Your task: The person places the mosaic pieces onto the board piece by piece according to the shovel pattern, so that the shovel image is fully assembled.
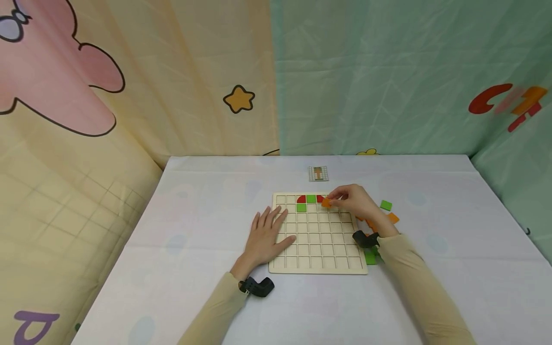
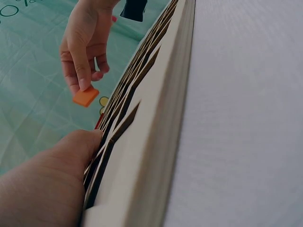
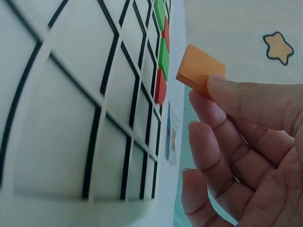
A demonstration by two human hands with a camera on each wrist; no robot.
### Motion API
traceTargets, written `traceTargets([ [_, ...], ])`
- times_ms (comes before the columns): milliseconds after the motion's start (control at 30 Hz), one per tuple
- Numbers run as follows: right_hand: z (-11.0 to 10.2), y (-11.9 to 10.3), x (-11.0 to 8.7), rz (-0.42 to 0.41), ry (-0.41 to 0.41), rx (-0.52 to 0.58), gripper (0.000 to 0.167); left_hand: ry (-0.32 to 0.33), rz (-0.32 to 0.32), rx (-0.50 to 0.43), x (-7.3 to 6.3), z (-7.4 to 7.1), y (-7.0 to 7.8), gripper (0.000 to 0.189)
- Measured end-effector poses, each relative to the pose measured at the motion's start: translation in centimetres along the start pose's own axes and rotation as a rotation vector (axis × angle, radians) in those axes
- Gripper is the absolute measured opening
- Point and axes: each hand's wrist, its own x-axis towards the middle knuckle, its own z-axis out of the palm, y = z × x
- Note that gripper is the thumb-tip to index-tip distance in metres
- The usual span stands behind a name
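A pale wooden grid board [image 1: 321, 250] lies on the table. My left hand [image 1: 263, 239] rests on its left edge, fingers spread and thumb over the squares. With thumb and fingertips my right hand [image 1: 355, 201] pinches an orange square tile [image 3: 201, 71] above the board's upper right part. In the right wrist view the tile is tilted and apart from the grid. Along the board's far row sit a red rounded piece [image 1: 301, 199], a green tile [image 1: 311, 198] and a second red piece [image 1: 319, 198]. Another green tile [image 1: 301, 207] lies one row nearer.
A small printed card [image 1: 318, 173] with a grid picture lies beyond the board. Loose pieces lie to the right of the board, among them a green tile [image 1: 385, 205] and an orange one [image 1: 393, 218], partly hidden by the right forearm. Curtains [image 1: 366, 96] hang behind the table.
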Motion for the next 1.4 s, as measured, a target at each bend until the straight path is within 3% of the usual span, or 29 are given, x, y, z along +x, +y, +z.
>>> traceTargets([
  [567, 3.0, -1.5, 1.9, -0.035, -0.012, -0.078, 0.009, 0.012, 0.007, -0.005, 0.0, 0.1, 0.0, 0.075],
  [1033, 3.3, -1.7, 2.5, -0.028, -0.057, -0.144, 0.005, 0.004, -0.003, 0.009, 0.0, -0.1, 0.0, 0.075],
  [1400, 3.5, -2.3, 2.5, 0.006, -0.017, -0.233, 0.008, -0.008, -0.004, 0.013, 0.1, 0.1, -0.1, 0.075],
])
